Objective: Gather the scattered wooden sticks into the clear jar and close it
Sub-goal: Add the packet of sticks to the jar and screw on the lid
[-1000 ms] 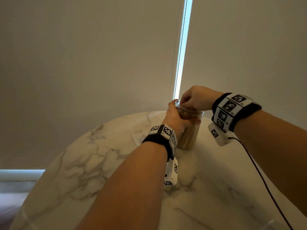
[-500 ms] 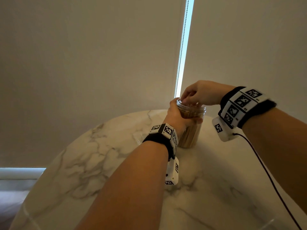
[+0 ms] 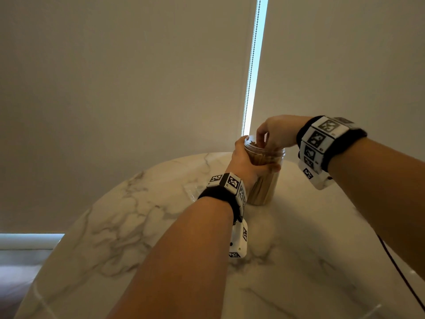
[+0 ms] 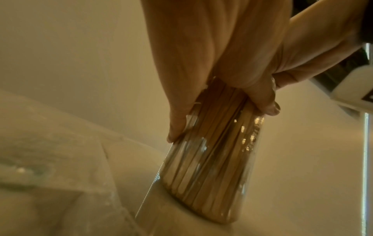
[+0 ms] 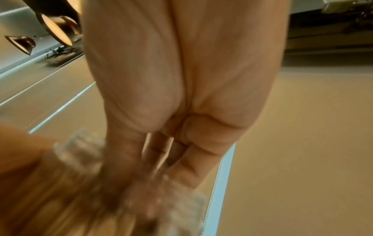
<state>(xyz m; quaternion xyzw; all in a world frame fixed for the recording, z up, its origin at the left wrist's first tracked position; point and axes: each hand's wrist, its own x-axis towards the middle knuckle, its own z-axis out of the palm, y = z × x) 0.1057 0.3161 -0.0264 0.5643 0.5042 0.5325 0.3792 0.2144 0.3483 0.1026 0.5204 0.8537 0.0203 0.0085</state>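
The clear jar (image 3: pixel 264 187) stands upright on the marble table (image 3: pixel 138 226), packed with upright wooden sticks (image 4: pixel 212 159). My left hand (image 3: pixel 253 157) grips the jar just under its threaded neck, thumb on the far-left side and fingers (image 4: pixel 262 99) wrapped round the front. My right hand (image 3: pixel 266 143) hangs over the open mouth with its fingers (image 5: pixel 187 167) pointing down into it onto the stick tops. The fingertips are blurred and partly hidden by the rim. The jar has no lid on it.
A faint clear plastic item (image 3: pixel 192 189) lies on the table just left of the jar; I cannot tell what it is. A dark cable (image 3: pixel 400 272) runs from my right wrist across the table's right side. Roller blinds with a bead cord (image 3: pixel 251 65) hang close behind.
My right hand has tipped from lying flat over the jar mouth to fingers pointing down inside it. The left hand keeps its grip and the jar stays put.
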